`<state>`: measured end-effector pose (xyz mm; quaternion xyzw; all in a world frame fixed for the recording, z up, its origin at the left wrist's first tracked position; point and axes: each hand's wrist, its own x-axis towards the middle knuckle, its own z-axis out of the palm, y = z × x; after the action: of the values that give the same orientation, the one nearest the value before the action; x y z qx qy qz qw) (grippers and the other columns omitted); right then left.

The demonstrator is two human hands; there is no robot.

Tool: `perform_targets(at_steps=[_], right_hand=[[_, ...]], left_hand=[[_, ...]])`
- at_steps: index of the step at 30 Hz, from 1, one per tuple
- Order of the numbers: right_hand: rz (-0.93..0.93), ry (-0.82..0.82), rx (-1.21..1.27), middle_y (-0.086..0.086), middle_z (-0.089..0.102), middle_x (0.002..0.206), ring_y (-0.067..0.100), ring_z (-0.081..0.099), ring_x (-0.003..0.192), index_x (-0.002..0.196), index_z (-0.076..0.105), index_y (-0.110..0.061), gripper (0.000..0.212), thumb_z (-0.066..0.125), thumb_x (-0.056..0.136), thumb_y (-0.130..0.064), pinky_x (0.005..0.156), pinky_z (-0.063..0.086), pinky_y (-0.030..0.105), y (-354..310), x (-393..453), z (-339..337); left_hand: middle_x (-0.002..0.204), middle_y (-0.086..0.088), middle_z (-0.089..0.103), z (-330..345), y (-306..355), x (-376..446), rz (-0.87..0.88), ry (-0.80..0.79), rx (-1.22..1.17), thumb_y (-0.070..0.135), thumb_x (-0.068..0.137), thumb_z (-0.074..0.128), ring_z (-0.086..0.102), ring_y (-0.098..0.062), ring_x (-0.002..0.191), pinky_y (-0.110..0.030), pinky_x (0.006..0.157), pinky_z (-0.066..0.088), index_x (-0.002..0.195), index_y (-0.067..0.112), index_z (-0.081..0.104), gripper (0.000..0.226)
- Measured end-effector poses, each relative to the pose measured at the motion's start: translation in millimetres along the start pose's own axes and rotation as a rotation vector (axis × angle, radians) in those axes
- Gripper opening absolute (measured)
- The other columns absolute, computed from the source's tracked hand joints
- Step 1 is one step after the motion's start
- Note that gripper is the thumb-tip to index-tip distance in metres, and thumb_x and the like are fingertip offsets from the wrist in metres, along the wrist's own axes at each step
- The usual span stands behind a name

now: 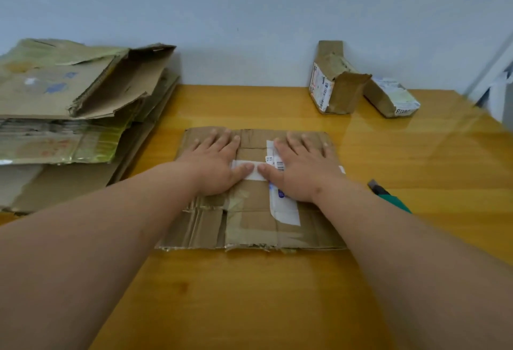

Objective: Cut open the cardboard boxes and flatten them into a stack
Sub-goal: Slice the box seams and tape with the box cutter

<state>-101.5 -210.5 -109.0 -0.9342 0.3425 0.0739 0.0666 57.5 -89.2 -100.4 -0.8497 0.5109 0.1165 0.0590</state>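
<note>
You are pressing both spread hands, left and right, onto one flattened box; two boxes uncut.

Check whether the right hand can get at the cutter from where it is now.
Probably yes. The cutter lies on the table just right of the right hand, which presses flat on the flattened box, holding nothing; nothing lies between them.

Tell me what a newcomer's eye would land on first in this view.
First, the left hand and right hand, pressed flat side by side on a flattened brown cardboard box at the middle of the glossy yellow wooden table. Next, the tall stack of flattened cardboard at far left. Two small unopened brown boxes wait by the wall at the back right.
</note>
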Motion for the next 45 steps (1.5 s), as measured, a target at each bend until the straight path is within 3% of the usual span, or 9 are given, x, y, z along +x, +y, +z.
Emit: perform_targets(at_steps=[7, 12, 16, 20, 24, 28, 31, 36, 45], right_hand=[[0.024, 0.063, 0.077, -0.003, -0.006, 0.166, 0.022, -0.01, 0.152, 0.158, 0.005, -0.033, 0.078, 0.017, 0.093, -0.074, 0.121, -0.007, 0.051, -0.2, -1.6, -0.3], [0.248, 0.122, 0.093, 0.002, -0.004, 0.167, 0.029, -0.007, 0.152, 0.158, 0.008, -0.033, 0.065, 0.017, 0.099, -0.06, 0.121, -0.003, 0.056, 6.5, -15.6, 0.8], [0.356, 0.041, 0.155, 0.01, -0.015, 0.165, 0.032, -0.006, 0.152, 0.155, 0.003, -0.044, 0.068, 0.015, 0.095, -0.071, 0.119, 0.002, 0.057, 2.9, -29.9, -0.9], [0.418, 0.021, 0.296, 0.013, -0.004, 0.165, 0.036, 0.006, 0.15, 0.156, 0.009, -0.042, 0.075, 0.034, 0.092, -0.072, 0.119, 0.014, 0.052, 3.6, -38.1, -9.5], [0.522, 0.151, 0.632, 0.014, 0.032, 0.151, 0.038, 0.036, 0.134, 0.155, 0.017, -0.033, 0.078, 0.06, 0.09, -0.028, 0.108, 0.038, 0.047, 4.1, -48.3, -23.9], [0.654, 0.216, 0.94, 0.02, 0.053, 0.125, 0.035, 0.056, 0.102, 0.127, 0.046, -0.005, 0.04, 0.057, 0.089, -0.007, 0.077, 0.05, 0.041, 17.5, -61.7, -31.4], [0.663, 0.134, 1.106, 0.02, 0.06, 0.096, 0.032, 0.057, 0.084, 0.091, 0.055, -0.003, 0.005, 0.059, 0.09, -0.005, 0.082, 0.052, 0.04, 29.9, -74.6, -32.2], [0.577, -0.015, 1.364, 0.023, 0.07, 0.106, 0.035, 0.067, 0.095, 0.109, 0.057, 0.004, 0.014, 0.051, 0.097, -0.001, 0.091, 0.053, 0.047, 30.3, -106.5, -35.5], [0.337, 0.381, 1.752, 0.014, 0.067, 0.108, 0.032, 0.069, 0.089, 0.122, 0.049, -0.009, 0.032, 0.055, 0.095, 0.007, 0.069, 0.057, 0.047, 16.2, -130.9, -78.3]], left_hand=[[0.161, 0.006, -0.019, 2.6, 0.4, 0.2, -0.028, 0.028, -0.035, 0.073, 0.091, 0.009, -0.018, -0.015, 0.148, -0.043, 0.12, -0.004, 0.154, 0.024, -0.013, 0.083], [0.16, 0.009, -0.022, 8.5, 7.2, -9.4, -0.148, 0.106, -0.004, 0.069, 0.092, 0.005, -0.028, -0.02, 0.144, -0.056, 0.115, -0.017, 0.153, 0.028, -0.016, 0.076], [0.16, 0.009, -0.023, 5.0, 13.9, -25.1, -0.301, 0.076, -0.177, 0.063, 0.097, 0.008, -0.026, -0.03, 0.145, -0.068, 0.112, -0.006, 0.15, 0.045, -0.012, 0.06], [0.164, 0.002, -0.011, 8.2, 6.9, -45.1, -0.398, 0.109, -0.252, 0.075, 0.091, 0.015, 0.001, -0.034, 0.149, -0.057, 0.116, 0.012, 0.151, 0.046, -0.007, 0.071], [0.16, -0.007, 0.016, 2.5, 5.6, -56.9, -0.485, 0.194, -0.241, 0.081, 0.081, 0.04, 0.025, -0.035, 0.142, -0.053, 0.108, 0.029, 0.154, 0.039, 0.006, 0.091], [0.157, -0.008, 0.014, -7.6, 6.0, -70.5, -0.493, 0.263, -0.314, 0.08, 0.066, 0.063, 0.027, -0.037, 0.139, -0.052, 0.104, 0.036, 0.154, 0.035, 0.008, 0.113], [0.157, -0.006, 0.01, -17.1, 7.9, -83.4, -0.416, 0.33, -0.268, 0.078, 0.064, 0.067, 0.028, -0.038, 0.139, -0.052, 0.104, 0.037, 0.153, 0.035, 0.01, 0.115], [0.153, -0.004, 0.016, -45.0, 6.3, -106.3, -0.319, 0.438, -0.193, 0.077, 0.064, 0.068, 0.031, -0.035, 0.134, -0.047, 0.103, 0.038, 0.149, 0.034, 0.023, 0.105], [0.145, -0.005, 0.043, -86.1, -25.6, -150.9, -0.315, 0.473, -0.585, 0.072, 0.069, 0.068, 0.048, -0.03, 0.127, -0.038, 0.093, 0.043, 0.152, 0.022, 0.021, 0.107]])
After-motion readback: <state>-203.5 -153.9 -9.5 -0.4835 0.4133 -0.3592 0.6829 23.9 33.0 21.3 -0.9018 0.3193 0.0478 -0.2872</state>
